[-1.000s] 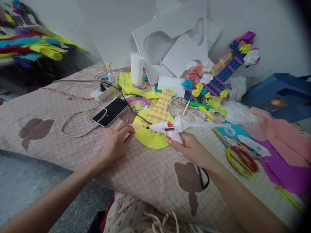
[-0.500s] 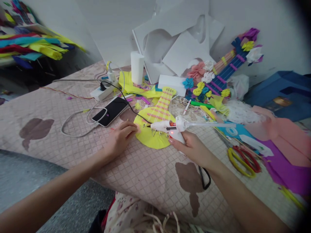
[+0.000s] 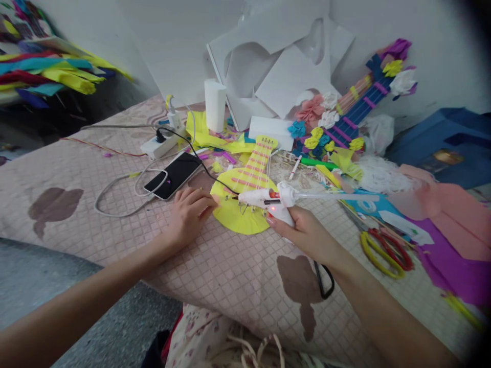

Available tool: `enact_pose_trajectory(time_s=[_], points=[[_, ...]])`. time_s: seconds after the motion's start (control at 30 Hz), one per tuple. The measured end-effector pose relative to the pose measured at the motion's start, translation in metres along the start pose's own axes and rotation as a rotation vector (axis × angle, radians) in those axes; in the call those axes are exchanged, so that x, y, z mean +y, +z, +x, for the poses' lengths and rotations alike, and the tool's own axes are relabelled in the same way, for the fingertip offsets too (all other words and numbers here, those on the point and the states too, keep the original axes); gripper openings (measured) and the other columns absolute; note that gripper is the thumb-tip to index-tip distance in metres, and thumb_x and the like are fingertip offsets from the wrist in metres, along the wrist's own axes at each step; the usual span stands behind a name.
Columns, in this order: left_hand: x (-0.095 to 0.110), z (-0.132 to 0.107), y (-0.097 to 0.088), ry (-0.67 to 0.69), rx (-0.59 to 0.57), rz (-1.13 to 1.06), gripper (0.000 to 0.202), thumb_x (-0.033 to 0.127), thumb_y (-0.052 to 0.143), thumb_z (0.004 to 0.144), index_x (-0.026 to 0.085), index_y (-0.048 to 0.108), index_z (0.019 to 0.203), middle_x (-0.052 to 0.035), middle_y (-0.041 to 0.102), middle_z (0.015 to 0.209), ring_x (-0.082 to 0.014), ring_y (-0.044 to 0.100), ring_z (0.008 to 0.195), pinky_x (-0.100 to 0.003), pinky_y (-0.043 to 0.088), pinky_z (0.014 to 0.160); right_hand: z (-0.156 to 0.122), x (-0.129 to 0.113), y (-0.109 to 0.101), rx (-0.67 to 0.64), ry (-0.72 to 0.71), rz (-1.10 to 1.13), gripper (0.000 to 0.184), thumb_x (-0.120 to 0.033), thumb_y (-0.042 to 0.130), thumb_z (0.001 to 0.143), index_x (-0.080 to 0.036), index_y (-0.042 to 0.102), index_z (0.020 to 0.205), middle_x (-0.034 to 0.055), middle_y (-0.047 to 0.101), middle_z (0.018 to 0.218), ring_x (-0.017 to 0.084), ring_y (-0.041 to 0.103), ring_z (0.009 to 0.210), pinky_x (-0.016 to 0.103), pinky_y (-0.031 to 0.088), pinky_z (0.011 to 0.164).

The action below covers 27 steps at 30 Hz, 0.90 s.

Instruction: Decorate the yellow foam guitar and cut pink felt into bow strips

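My right hand (image 3: 307, 230) is wrapped around the handle of a white hot glue gun (image 3: 255, 198), whose small light glows red. A long clear glue stick (image 3: 333, 196) pokes out of its back end. The nozzle points left, over the round body of a yellow paper guitar (image 3: 245, 225) with pink stripes and white strings. My left hand (image 3: 192, 212) rests on the table with its fingers bent together, gripping the guitar's left edge; the thumb is mostly hidden. The gun partly covers the guitar's lower strings.
A phone (image 3: 174, 175), looping cables and a power strip (image 3: 163, 144) lie to the left. Behind stand a white roll (image 3: 215, 105), cut foam boards (image 3: 276, 76) and a blue flowered guitar (image 3: 349, 122). Scissors (image 3: 385, 254) and coloured paper (image 3: 452, 209) lie to the right.
Almost nothing differs. The view shifts very slightly; the glue gun and both hands stay over and beside the paper guitar.
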State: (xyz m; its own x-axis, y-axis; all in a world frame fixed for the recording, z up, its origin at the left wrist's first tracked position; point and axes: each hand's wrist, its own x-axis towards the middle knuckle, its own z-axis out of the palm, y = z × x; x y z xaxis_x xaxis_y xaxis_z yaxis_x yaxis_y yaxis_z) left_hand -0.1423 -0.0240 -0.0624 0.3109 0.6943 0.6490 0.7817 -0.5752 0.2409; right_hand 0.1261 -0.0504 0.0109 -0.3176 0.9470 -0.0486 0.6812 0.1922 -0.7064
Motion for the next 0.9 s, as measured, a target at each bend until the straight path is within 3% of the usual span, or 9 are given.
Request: enact_pose_trajectory(time_s=[0.27, 0.9], points=[[0.0025, -0.0036, -0.004, 0.062, -0.068, 0.04, 0.009, 0.023, 0.055, 0.087, 0.022, 0.064, 0.083, -0.0011, 0.07, 0.089, -0.0187, 0.057, 0.085, -0.037, 0.036, 0.08, -0.0003, 0.0008, -0.0011, 0.002, 0.001, -0.01, 0.033, -0.049, 0.049, 0.084, -0.018, 0.048, 0.07, 0.0008, 0.049, 0.065, 0.015, 0.046, 0.06, 0.028, 0.033, 0.052], [0.0037, -0.004, -0.0069, 0.05, -0.201, 0.016, 0.018, 0.026, 0.048, 0.091, 0.023, 0.066, 0.088, -0.0016, 0.071, 0.093, -0.0203, 0.059, 0.09, -0.038, 0.036, 0.081, -0.0021, 0.0021, -0.0021, 0.003, -0.011, -0.022, 0.034, -0.049, 0.049, 0.084, -0.018, 0.049, 0.07, 0.0008, 0.051, 0.066, 0.014, 0.047, 0.059, 0.027, 0.032, 0.051]])
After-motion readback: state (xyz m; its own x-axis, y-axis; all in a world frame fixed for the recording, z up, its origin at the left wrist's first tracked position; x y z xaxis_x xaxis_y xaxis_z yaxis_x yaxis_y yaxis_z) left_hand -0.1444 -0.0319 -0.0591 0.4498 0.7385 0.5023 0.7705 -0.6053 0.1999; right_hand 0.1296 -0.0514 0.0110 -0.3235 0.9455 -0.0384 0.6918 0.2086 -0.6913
